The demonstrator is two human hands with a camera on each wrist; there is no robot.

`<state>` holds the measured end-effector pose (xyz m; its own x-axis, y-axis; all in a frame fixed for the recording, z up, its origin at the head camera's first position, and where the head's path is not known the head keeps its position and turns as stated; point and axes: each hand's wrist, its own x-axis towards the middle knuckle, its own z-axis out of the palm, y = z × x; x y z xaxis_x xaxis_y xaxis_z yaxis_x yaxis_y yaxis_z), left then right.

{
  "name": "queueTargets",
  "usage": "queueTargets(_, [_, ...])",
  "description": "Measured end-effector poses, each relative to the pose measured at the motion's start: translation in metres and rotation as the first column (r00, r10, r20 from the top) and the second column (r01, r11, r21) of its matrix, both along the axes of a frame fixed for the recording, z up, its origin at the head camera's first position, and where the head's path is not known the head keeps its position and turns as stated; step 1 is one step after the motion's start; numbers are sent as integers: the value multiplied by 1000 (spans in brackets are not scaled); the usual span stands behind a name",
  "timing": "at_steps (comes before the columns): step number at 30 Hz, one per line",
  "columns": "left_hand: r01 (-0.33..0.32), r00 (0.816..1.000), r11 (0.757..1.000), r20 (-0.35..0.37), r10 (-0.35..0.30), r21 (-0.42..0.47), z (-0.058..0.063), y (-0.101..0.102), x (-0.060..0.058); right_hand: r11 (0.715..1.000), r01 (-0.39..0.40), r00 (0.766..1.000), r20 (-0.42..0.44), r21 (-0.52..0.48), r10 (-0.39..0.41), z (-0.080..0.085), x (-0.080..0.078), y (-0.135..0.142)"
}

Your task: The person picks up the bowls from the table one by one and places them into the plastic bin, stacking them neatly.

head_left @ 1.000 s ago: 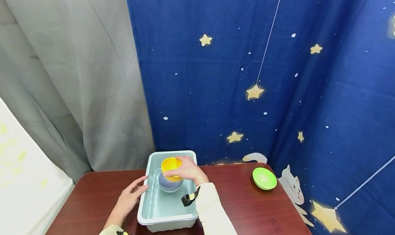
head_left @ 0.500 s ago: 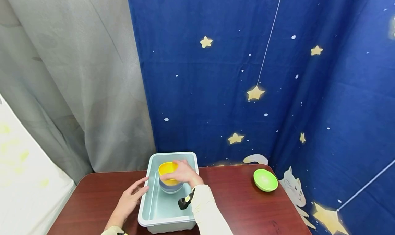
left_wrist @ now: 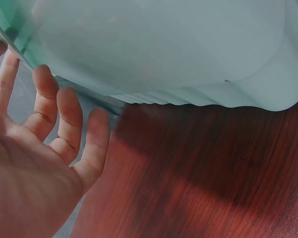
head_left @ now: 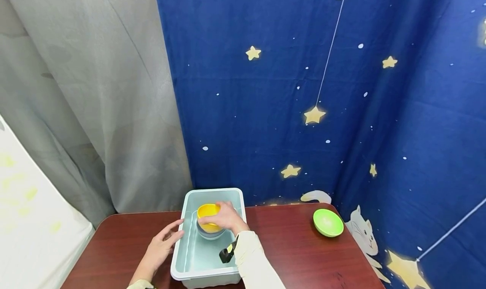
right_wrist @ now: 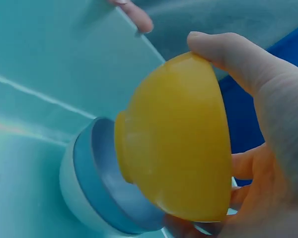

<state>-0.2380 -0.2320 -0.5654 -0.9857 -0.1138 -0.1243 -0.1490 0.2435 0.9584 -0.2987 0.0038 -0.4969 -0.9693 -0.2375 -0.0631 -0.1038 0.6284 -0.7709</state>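
Observation:
My right hand (head_left: 227,218) pinches a yellow bowl (right_wrist: 176,134) by its rim, thumb on one side and fingers on the other. Just below the yellow bowl, a blue-grey bowl (right_wrist: 107,173) sits with a paler bowl (right_wrist: 72,186) around its underside. All of these are within the pale blue plastic bin (head_left: 201,255). The right wrist view shows the yellow bowl's foot at the mouth of the blue-grey bowl; whether they touch I cannot tell. With fingers loosely bent, my left hand (head_left: 160,247) is at the bin's left rim, fingertips at its outer side.
A green bowl (head_left: 328,222) stands near the right end of the dark red wooden table (head_left: 292,247). Behind the table hang a grey curtain (head_left: 140,112) and a blue starry curtain (head_left: 258,103). White cloth (head_left: 30,221) hangs at the left.
My right hand has lowered the yellow bowl toward the blue-grey bowl, which it now covers more in the head view. The left hand stays at the bin's rim.

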Motion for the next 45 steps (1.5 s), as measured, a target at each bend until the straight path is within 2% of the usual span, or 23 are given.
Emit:
queueTargets(6, [-5,1000,1000,-1,5,8,-4,-1,-2,997,-5,994,-105,79,13,-8,-1,-5])
queueTargets(8, [-4,1000,1000,0,4,6,-4,-1,-2,997,1,992,-123,77,8,-8,-1,-6])
queueTargets(14, [-8,1000,1000,6,8,0,-2,0,-1,999,34,992,-119,9,-33,-8,-1,-8])
queueTargets(22, [-5,1000,1000,-20,6,27,0,2,0,999,53,989,-140,-1,-53,-11,-2,-12])
queueTargets(32, [-6,1000,999,-30,7,38,-3,2,0,998,66,992,-107,-23,-68,-13,-2,-13])
queueTargets(45, [-7,999,998,-40,10,64,-2,3,1,999,43,993,-107,-18,-44,-17,-2,-15])
